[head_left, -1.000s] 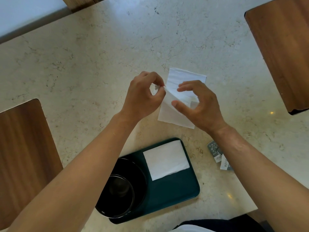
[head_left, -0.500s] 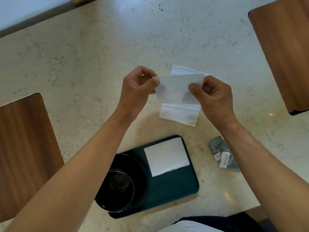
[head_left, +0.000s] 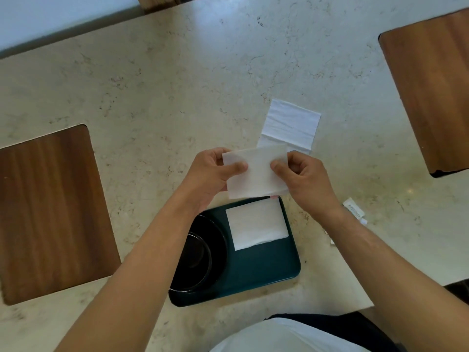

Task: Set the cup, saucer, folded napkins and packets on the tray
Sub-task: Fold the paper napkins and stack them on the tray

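My left hand (head_left: 210, 174) and my right hand (head_left: 302, 176) pinch the two sides of a folded white napkin (head_left: 256, 174), held in the air just above the far edge of the dark green tray (head_left: 266, 265). On the tray lies another folded napkin (head_left: 256, 226). To its left a black cup (head_left: 195, 262) stands on a black saucer (head_left: 218, 237), partly hidden by my left forearm. A further white napkin (head_left: 290, 123) lies flat on the table beyond my hands. Small packets (head_left: 354, 210) lie right of the tray, mostly hidden by my right forearm.
The table is pale marble (head_left: 177, 85). A wooden chair seat (head_left: 50, 207) is at the left and another (head_left: 431, 85) at the far right. The table's near edge runs just below the tray.
Both hands lifted the folded napkin off the one beneath and brought it toward me, to just over the tray's far edge. The napkin left on the table now lies fully in view.
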`<state>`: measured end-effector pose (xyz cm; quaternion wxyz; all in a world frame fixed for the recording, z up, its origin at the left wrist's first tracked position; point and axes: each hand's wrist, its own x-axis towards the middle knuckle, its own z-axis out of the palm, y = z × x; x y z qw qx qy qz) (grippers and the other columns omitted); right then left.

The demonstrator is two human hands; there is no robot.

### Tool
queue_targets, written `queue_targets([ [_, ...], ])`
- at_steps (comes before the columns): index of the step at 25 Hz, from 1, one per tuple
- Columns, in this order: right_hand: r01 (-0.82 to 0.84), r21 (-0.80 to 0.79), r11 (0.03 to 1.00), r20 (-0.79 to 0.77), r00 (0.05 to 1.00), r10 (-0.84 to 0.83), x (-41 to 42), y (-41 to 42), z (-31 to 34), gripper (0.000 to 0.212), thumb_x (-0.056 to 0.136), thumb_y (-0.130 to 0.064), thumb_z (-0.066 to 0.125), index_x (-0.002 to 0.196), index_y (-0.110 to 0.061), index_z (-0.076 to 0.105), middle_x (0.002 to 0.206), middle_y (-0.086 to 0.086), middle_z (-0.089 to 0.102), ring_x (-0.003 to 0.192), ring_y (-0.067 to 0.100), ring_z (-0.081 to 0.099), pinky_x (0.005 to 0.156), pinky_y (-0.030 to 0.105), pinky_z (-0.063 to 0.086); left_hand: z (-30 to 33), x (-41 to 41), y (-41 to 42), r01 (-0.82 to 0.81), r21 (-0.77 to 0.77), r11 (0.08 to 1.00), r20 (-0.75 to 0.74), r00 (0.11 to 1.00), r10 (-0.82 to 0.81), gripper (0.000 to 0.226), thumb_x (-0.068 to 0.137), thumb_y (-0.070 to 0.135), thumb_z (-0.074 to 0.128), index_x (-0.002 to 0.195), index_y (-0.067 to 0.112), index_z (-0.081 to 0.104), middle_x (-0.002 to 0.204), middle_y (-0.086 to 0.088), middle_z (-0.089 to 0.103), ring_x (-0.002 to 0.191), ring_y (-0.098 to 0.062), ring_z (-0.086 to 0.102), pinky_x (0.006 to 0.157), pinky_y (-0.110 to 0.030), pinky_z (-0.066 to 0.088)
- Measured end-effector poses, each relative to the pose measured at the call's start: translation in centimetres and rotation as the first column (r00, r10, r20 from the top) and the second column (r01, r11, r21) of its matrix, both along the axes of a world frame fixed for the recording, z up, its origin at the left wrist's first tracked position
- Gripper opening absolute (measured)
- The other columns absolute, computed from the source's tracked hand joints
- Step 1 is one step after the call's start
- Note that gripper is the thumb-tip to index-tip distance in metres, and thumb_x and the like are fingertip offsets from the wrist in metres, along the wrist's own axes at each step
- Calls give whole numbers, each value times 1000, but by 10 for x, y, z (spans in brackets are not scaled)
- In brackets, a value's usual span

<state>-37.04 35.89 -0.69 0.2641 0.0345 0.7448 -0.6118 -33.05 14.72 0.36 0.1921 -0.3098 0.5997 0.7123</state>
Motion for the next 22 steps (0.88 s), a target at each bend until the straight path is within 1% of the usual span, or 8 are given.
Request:
queue_targets([
  [3,24,13,1000,105,994,-25,28,0,-2,15,96,-23,70,83,-14,72,81,-1,76,74,19,75,50,36,61,2,19,4,97,-169,981,69,994,-87,11,85,12,79,93,9,72,94,-9,77,86,-22,77,70,-39,65],
  [5,46,24,999,142,989,-48,42,3,-4,15,95,-23,70,86,-12,74,83,4,76,76,24,75,50,38,61,4,32,7,204,-235,950,66,979,-194,9,84,16,79,89,15,72,85,-2,77,74,-12,75,61,-28,62],
  [7,37,32,999,157,987,-41,54,9,-5,9,95,-23,70,94,-17,76,88,3,78,79,23,76,52,38,62,6,41,12,304,-339,891,77,952,-296,8,83,21,77,87,21,70,82,3,76,69,-7,72,56,-22,55],
  [11,-1,158,987,130,991,-20,70,21,-5,5,95,-26,71,92,-24,74,86,-3,77,78,14,75,49,33,60,5,53,19,434,-533,727,131,891,-435,5,85,28,70,86,24,67,86,5,71,73,-11,69,61,-25,54],
  [14,-95,300,949,39,995,88,82,26,-7,4,96,-29,69,92,-30,70,86,-9,73,75,4,71,44,23,55,3,60,22,545,-593,593,179,807,-563,5,87,27,67,87,21,67,84,6,68,76,-13,64,61,-27,49],
  [17,-119,425,897,-21,990,141,91,27,-12,9,94,-37,70,94,-28,69,84,-9,69,70,9,68,43,23,55,0,64,25,590,-654,474,220,747,-627,9,90,24,64,93,17,68,84,4,67,77,-16,63,64,-31,50],
  [19,-106,490,865,-40,989,144,94,28,-16,16,93,-42,70,92,-26,72,80,-10,68,68,9,67,46,26,58,-2,65,27,592,-685,426,241,735,-633,8,90,23,63,92,16,67,80,3,65,73,-16,61,59,-29,46],
  [22,-83,543,836,-44,991,127,94,28,-19,24,93,-48,68,94,-25,75,77,-17,66,70,4,66,59,31,61,-5,65,29,588,-704,398,268,739,-619,6,91,21,62,89,16,65,75,3,63,67,-14,57,54,-27,39],
])
